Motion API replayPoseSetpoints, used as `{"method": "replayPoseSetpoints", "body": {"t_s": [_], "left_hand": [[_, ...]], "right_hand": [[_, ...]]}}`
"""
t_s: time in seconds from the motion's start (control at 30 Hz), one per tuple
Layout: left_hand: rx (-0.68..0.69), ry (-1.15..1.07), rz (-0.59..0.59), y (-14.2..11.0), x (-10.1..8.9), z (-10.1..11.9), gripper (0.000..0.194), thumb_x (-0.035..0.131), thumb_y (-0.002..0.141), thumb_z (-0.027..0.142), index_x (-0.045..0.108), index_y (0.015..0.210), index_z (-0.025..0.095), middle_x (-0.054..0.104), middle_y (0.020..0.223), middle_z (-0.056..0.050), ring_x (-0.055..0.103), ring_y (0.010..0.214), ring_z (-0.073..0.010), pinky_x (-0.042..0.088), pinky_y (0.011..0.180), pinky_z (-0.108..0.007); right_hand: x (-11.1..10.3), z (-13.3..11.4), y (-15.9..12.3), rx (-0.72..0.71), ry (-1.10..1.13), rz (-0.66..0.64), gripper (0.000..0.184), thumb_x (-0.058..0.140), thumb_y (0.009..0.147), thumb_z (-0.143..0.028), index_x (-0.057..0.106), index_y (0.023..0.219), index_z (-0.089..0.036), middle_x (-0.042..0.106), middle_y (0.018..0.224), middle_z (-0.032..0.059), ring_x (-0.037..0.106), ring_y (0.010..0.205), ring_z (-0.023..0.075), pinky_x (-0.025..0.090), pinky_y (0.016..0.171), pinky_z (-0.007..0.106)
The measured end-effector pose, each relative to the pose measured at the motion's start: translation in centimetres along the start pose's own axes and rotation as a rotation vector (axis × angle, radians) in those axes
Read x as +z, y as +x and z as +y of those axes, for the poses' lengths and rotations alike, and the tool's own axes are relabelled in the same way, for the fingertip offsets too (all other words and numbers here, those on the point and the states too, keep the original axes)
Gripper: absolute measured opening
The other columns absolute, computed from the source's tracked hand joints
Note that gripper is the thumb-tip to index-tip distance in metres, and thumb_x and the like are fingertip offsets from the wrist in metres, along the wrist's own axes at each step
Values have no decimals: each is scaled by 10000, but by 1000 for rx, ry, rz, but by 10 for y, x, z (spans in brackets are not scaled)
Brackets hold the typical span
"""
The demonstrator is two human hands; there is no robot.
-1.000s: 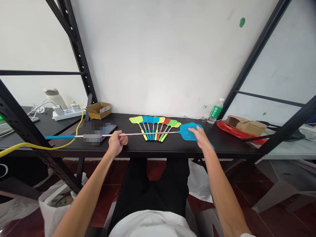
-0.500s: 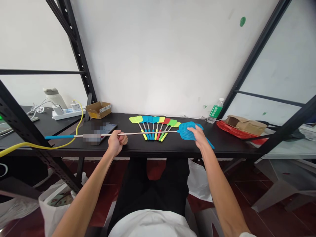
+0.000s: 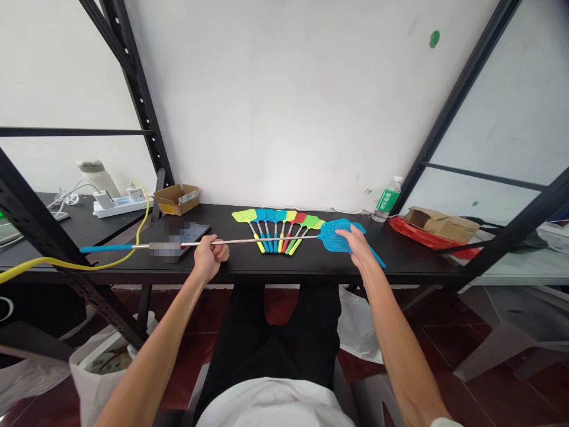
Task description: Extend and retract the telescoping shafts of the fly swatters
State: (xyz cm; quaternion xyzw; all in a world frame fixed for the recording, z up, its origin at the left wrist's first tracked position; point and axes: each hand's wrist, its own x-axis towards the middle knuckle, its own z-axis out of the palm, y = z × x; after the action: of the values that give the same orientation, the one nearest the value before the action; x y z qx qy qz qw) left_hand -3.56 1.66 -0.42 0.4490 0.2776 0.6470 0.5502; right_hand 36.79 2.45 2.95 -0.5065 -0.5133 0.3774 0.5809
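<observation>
A blue fly swatter (image 3: 331, 235) is stretched out sideways above the table, its thin metal rod drawn long. My left hand (image 3: 210, 258) is closed in a fist around the rod. My right hand (image 3: 357, 243) pinches the swatter's mesh head, thumb on top. The blue grip end (image 3: 106, 249) points far left. Below my right hand a second blue handle (image 3: 377, 257) sticks out; what it joins is hidden. Behind the rod, several short fly swatters in yellow, blue, red and green (image 3: 280, 228) lie fanned out on the black table (image 3: 249, 264).
A small open cardboard box (image 3: 176, 200) and a phone-like slab (image 3: 195, 232) are on the left, with a yellow cable (image 3: 144, 222) and a power strip (image 3: 120, 204). At right stand a water bottle (image 3: 387, 200) and a brown paper package (image 3: 440, 225) on red plastic. Black metal posts flank the table.
</observation>
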Motion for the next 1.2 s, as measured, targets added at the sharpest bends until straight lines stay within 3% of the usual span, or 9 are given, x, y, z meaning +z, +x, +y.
{"method": "replayPoseSetpoints", "body": {"t_s": [0.1,0.23,0.43,0.7,0.93,1.2], "left_hand": [[-6,10,-8,0,1,0,468,445,852,303,259,431,219,151,415,48,159,376,-80,175,411,-253],[-8,55,-17,-2,3,0,501,442,874,331,250,425,220,158,413,45,165,381,-80,175,414,-251],[1,99,-40,-4,8,2,562,429,912,420,268,415,213,168,404,39,178,382,-79,175,411,-247],[36,65,-40,-5,5,5,554,411,922,425,282,428,210,176,409,35,176,389,-83,188,423,-250],[4,15,-61,-5,3,4,516,429,897,348,278,424,208,159,413,35,185,391,-91,212,430,-250],[-24,-43,-45,-6,3,6,492,444,874,312,269,427,207,141,412,41,193,382,-89,239,427,-240]], "right_hand": [[-2,-5,-3,82,87,23,344,755,680,-359,626,975,-238,727,915,42,701,839,246,560,605,307],[-14,-11,-5,53,101,-87,421,774,696,-415,605,1041,-242,650,788,-8,596,569,141,374,384,206],[-44,-11,-4,-3,129,-117,501,810,693,-441,588,1097,-244,565,743,-44,511,505,91,289,340,170],[-92,-5,-6,12,154,-75,437,838,694,-390,601,1025,-231,507,660,-63,436,438,68,294,311,167],[-113,0,-17,96,164,-112,400,820,696,-402,589,958,-208,579,624,-31,514,414,109,367,302,199],[-116,-6,-34,214,97,-263,682,794,652,-459,552,1219,-167,733,794,109,639,403,212,383,243,219]]}}
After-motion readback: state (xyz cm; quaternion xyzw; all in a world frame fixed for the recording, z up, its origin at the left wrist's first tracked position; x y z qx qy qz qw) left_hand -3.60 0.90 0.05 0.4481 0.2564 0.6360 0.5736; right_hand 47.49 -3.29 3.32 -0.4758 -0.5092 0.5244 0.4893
